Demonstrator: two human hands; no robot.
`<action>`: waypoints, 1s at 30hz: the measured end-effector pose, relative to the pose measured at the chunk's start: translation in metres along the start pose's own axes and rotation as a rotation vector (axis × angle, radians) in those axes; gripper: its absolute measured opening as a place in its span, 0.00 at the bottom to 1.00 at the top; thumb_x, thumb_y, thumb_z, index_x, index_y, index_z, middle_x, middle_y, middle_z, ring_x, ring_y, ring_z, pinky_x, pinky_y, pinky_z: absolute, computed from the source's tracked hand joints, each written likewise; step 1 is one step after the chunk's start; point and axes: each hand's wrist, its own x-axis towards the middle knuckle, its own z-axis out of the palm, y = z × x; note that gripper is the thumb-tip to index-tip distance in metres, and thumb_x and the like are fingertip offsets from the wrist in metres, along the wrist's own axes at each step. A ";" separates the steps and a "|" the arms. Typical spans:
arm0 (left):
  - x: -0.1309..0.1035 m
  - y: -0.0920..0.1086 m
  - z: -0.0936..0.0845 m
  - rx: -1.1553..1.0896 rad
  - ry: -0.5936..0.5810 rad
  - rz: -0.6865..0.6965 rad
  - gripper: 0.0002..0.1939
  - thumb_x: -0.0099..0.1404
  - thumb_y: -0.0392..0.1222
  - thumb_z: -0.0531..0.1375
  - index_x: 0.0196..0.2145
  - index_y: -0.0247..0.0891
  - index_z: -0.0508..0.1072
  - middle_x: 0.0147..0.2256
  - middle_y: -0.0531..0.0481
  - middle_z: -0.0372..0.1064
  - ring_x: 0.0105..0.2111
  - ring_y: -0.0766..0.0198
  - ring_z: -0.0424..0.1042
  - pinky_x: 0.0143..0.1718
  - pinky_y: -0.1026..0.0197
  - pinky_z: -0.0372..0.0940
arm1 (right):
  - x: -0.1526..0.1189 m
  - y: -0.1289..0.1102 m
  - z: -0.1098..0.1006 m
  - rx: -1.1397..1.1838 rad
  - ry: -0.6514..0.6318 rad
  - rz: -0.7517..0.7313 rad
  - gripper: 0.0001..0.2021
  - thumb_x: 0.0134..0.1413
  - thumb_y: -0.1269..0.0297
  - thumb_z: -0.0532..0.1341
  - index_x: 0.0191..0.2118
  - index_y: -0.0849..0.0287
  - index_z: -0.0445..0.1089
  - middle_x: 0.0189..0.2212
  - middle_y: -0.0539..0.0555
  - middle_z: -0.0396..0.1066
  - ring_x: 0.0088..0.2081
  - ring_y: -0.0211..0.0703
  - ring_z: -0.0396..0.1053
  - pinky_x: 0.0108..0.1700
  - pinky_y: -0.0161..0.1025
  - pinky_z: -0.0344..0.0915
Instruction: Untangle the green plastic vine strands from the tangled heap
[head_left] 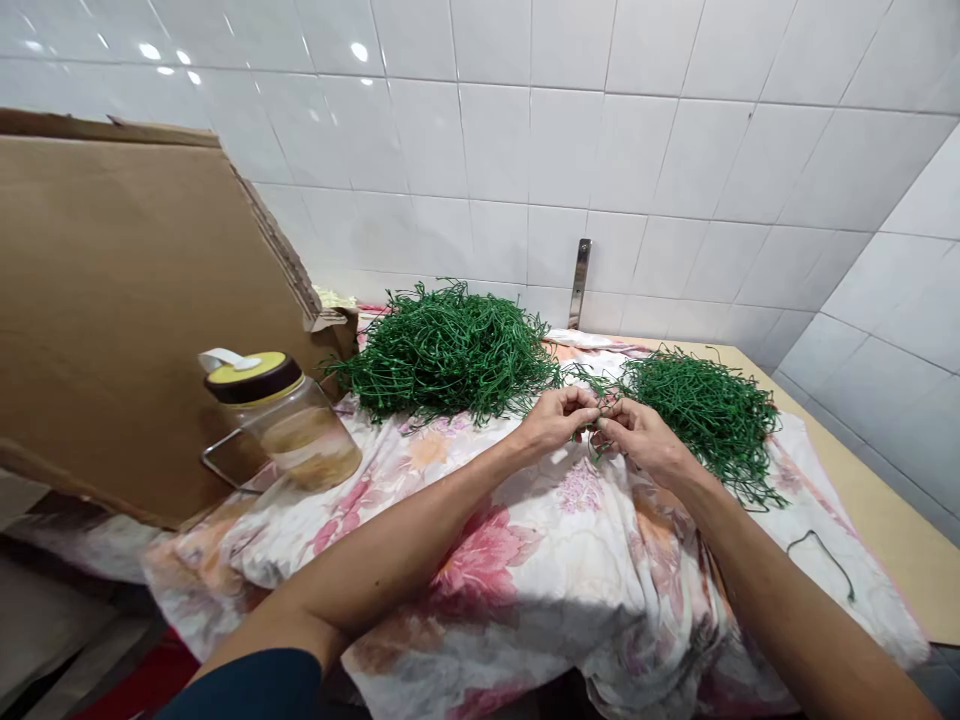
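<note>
My left hand (561,418) and my right hand (636,432) meet over the middle of the cloth, fingertips pinched close together. Between them is a thin green plastic-looking stem (596,440), partly hidden by the fingers. A large heap of tangled green stems (457,350) lies behind and left of my left hand. To the right of my right hand spreads a smaller, flatter pile of green stems (701,410). A few loose strands (589,378) lie between the two piles, just behind my fingers.
A floral cloth (480,570) covers the table (885,500). On the left, a jar with a yellow lid (300,420) holds brownish liquid beside a big cardboard box (135,320). One single stem (829,560) lies at right. A metal strip (580,283) leans against the tiled wall (487,140).
</note>
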 end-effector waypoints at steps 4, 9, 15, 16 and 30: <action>0.001 0.000 0.000 -0.019 -0.021 0.008 0.16 0.57 0.48 0.69 0.32 0.32 0.71 0.24 0.53 0.68 0.21 0.71 0.66 0.22 0.67 0.62 | 0.001 0.002 0.002 0.026 -0.038 -0.019 0.18 0.47 0.52 0.70 0.37 0.58 0.66 0.26 0.49 0.71 0.25 0.38 0.67 0.28 0.36 0.64; 0.000 0.000 -0.002 -0.053 -0.006 -0.025 0.15 0.58 0.47 0.68 0.31 0.34 0.69 0.22 0.54 0.67 0.19 0.71 0.65 0.23 0.66 0.63 | 0.000 0.007 -0.003 -0.329 0.015 -0.120 0.17 0.59 0.49 0.61 0.29 0.56 0.64 0.20 0.47 0.66 0.23 0.38 0.62 0.27 0.36 0.59; 0.000 -0.004 -0.002 -0.112 -0.021 -0.067 0.20 0.57 0.52 0.70 0.33 0.32 0.71 0.23 0.53 0.68 0.20 0.70 0.67 0.24 0.65 0.64 | -0.004 0.005 -0.006 -0.779 0.149 -0.392 0.15 0.68 0.56 0.53 0.31 0.56 0.68 0.27 0.51 0.71 0.28 0.40 0.64 0.34 0.37 0.58; 0.001 -0.005 -0.001 -0.105 -0.013 -0.058 0.21 0.56 0.53 0.70 0.32 0.32 0.71 0.24 0.53 0.68 0.20 0.71 0.67 0.23 0.66 0.64 | -0.003 0.006 -0.005 -0.810 0.150 -0.427 0.15 0.68 0.57 0.53 0.32 0.56 0.68 0.28 0.52 0.71 0.29 0.41 0.65 0.35 0.37 0.58; 0.000 -0.012 0.001 -0.030 0.029 -0.065 0.18 0.53 0.46 0.72 0.27 0.34 0.67 0.20 0.56 0.66 0.17 0.72 0.65 0.20 0.68 0.60 | 0.000 0.014 -0.009 -1.070 0.173 -0.457 0.14 0.65 0.63 0.53 0.28 0.57 0.67 0.26 0.53 0.70 0.27 0.41 0.63 0.32 0.38 0.53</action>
